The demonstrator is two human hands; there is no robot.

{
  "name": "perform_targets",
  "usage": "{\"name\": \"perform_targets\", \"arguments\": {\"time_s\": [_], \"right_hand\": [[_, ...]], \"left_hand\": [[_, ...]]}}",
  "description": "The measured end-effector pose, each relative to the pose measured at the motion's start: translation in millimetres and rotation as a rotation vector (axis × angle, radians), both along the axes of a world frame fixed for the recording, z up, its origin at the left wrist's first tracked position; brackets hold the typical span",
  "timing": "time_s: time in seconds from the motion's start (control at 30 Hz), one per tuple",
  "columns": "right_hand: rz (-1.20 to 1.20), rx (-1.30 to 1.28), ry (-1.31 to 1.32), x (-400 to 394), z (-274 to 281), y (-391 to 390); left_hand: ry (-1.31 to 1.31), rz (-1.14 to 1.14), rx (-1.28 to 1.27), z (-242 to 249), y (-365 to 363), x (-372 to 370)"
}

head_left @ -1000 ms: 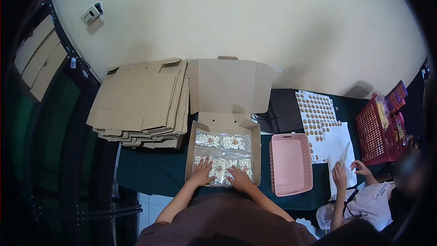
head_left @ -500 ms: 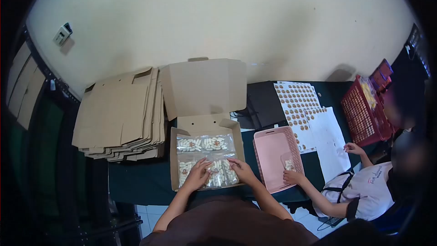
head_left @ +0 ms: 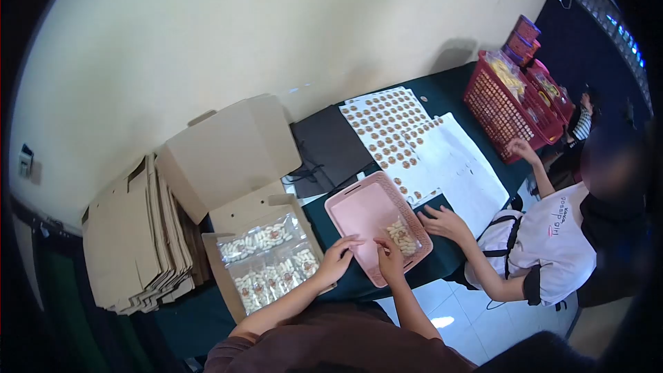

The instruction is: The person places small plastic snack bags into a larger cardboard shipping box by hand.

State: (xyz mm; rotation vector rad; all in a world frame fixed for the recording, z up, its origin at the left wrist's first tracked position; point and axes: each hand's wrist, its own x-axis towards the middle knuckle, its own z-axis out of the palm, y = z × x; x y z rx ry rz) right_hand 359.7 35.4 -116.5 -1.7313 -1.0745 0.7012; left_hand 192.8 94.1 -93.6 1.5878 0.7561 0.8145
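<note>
The pink tray (head_left: 353,213) lies in front of me with a clear bag of pale, finger-shaped pieces (head_left: 403,237) at its right side. My right hand (head_left: 391,262) is over the tray, fingers closed at the bag's near-left edge. My left hand (head_left: 335,262) reaches to the tray's left rim, its fingers stretched out and holding nothing. Left of it stands an open cardboard box (head_left: 228,298), its lid raised, with several similar bags (head_left: 277,275) laid flat in two rows.
Folded cardboard boxes (head_left: 124,249) are stacked at left. Behind the tray lie a black flat item (head_left: 331,145) and sticker sheets (head_left: 390,124). A red basket (head_left: 497,110) stands at the far right. A co-worker's hand (head_left: 445,224) is beside the tray.
My view has turned right. Both my hands have left the bags in the box and moved to the pink tray. The co-worker's hand has let go of the bag in the tray.
</note>
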Motion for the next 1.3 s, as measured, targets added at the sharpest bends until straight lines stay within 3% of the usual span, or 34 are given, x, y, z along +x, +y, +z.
{"name": "perform_targets", "arguments": {"time_s": [0.03,0.07,0.13,0.17,0.2,0.27,0.33,0.43,0.47,0.53,0.6,0.73,0.8,0.83,0.87,0.97,1.03,1.07,1.13,1.3], "right_hand": [[-0.037,-0.056,0.033,10,4,-3],[-0.053,-0.057,0.032,23,-2,-4],[-0.142,-0.041,-0.206,43,-10,-5],[-0.166,-0.109,-0.205,52,-6,-8],[-0.171,-0.111,-0.210,61,-9,-8],[-0.162,-0.120,-0.405,78,-28,-6],[-0.125,-0.161,-0.467,89,-41,-2],[-0.238,-0.349,-0.260,90,-58,5],[-0.276,-0.348,-0.220,91,-63,9],[-0.178,-0.318,0.254,92,-76,17],[-0.075,-0.270,0.383,86,-76,21],[0.046,-0.136,0.667,34,-13,38],[0.103,-0.083,0.658,7,3,48],[0.199,-0.062,0.614,-5,9,52],[0.295,-0.039,0.569,-20,16,54],[0.328,0.027,0.668,-71,45,55],[0.326,0.048,0.618,-90,55,51],[0.342,0.047,0.612,-92,62,49],[0.515,-0.023,0.286,-91,80,48],[0.646,0.033,0.546,-117,102,37]], "left_hand": [[-0.038,-0.034,-0.218,-4,-1,16],[-0.038,-0.051,-0.219,-21,0,34],[-0.143,-0.266,-0.642,-57,5,64],[-0.044,-0.365,-1.010,-64,8,74],[-0.047,-0.371,-1.012,-75,7,86],[-0.175,-0.405,-1.326,-106,6,111],[-0.069,-0.279,-1.300,-101,9,125],[-0.150,-0.267,-1.313,-95,10,128],[-0.191,-0.283,-1.200,-94,10,125],[-0.274,-0.308,-0.965,-90,13,117],[-0.318,-0.216,-0.811,-79,15,102],[-0.302,0.044,-0.417,-2,22,51],[-0.337,0.222,-0.322,-2,28,28],[-0.277,0.225,-0.482,12,29,10],[-0.204,0.289,-0.445,9,31,-3],[-0.098,0.229,-0.628,12,26,-42],[-0.150,0.314,-0.352,19,14,-53],[-0.160,0.327,-0.348,23,8,-57],[-0.222,0.483,-0.267,42,-7,-63],[-0.213,0.599,-0.159,58,-35,-91]]}}
